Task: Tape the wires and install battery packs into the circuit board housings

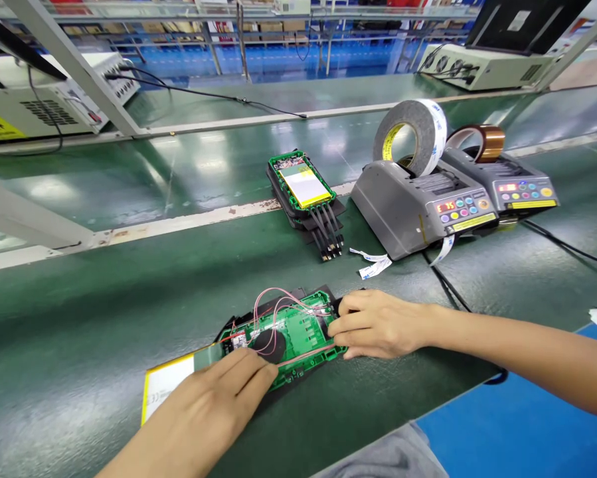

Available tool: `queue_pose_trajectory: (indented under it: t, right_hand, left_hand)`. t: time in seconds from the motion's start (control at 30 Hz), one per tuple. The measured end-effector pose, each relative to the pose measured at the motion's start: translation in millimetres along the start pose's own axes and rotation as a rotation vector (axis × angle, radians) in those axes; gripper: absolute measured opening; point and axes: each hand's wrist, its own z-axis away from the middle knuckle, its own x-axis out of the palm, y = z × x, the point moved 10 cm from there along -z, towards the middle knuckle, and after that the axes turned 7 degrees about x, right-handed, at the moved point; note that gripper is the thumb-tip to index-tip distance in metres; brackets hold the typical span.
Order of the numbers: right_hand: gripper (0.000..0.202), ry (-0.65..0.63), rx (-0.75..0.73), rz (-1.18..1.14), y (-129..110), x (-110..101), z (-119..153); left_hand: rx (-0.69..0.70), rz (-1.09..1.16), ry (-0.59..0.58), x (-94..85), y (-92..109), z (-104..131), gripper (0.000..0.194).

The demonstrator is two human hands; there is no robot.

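A green power bank casing (298,332) lies open on the bench, tilted across it, with thin pink wires (273,312) looping over its inside. A round black pad (269,345) sits in it near the left end. Off that end extends a white pouch battery (169,382) with yellow edges, partly under my left hand (223,392). The fingers of that hand are together, closed on the casing's near left edge. At the right end my right hand (372,325) grips the casing, fingers bent over its edge. Its fingertips and what lies under them are partly hidden.
Behind stands a second power bank casing (303,186) with a battery and short cables. Two tape dispensers (422,206) (507,179) carry grey and amber rolls, with cut tape strips (375,265) beside them. Black cables (447,285) run behind my right arm. A metal post (79,66) rises left.
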Motion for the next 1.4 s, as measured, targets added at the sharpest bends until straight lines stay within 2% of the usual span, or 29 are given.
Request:
queue_pose_trajectory:
  t: [0.13,0.23,0.43,0.63,0.77,0.93,1.1,1.2,1.23,1.33,1.4]
  right_hand:
    - [0.022,0.021,-0.008,-0.016,-2,-1,-1]
    - [0.019,0.023,-0.008,-0.038,-3,-4,-3]
    - [0.022,-0.069,0.059,-0.053,1,-2,-4]
    - [0.019,-0.084,0.101,-0.116,5,-3,-2]
    - [0.019,-0.076,0.09,-0.129,7,-3,-2]
    - [0.021,-0.063,0.04,-0.1,4,-4,-4]
    - [0.02,-0.043,-0.043,-0.021,-4,-7,-6]
    - [0.018,-0.02,-0.059,-0.011,-6,-10,-8]
    - [0.018,-0.014,-0.064,-0.007,-6,-10,-8]
    - [0.019,-0.001,-0.079,0.011,-8,-10,-8]
    - [0.021,-0.006,-0.076,0.05,-7,-8,-6]
  left_hand:
    - [0.03,-0.068,0.097,-11.3,0,4,0.047]
    - [0.074,-0.162,0.106,-12.4,6,4,0.048]
    - [-0.01,0.017,-0.007,5.8,-6,1,0.039]
    - [0.039,0.009,-0.064,25.3,-15,-2,0.038]
    - [0.033,0.078,-0.078,28.8,-18,-4,0.032]
    - [-0.019,0.087,-0.088,33.8,-21,-6,0.035]
    - [-0.015,0.138,-0.047,23.4,-14,-6,0.037]
    - [-0.058,0.206,-0.004,13.5,-10,-1,0.022]
    - [-0.077,0.217,0.034,10.8,-9,1,0.017]
    - [-0.13,0.2,0.189,9.2,-8,6,0.017]
    - [-0.147,0.185,0.293,11.9,-8,7,0.007]
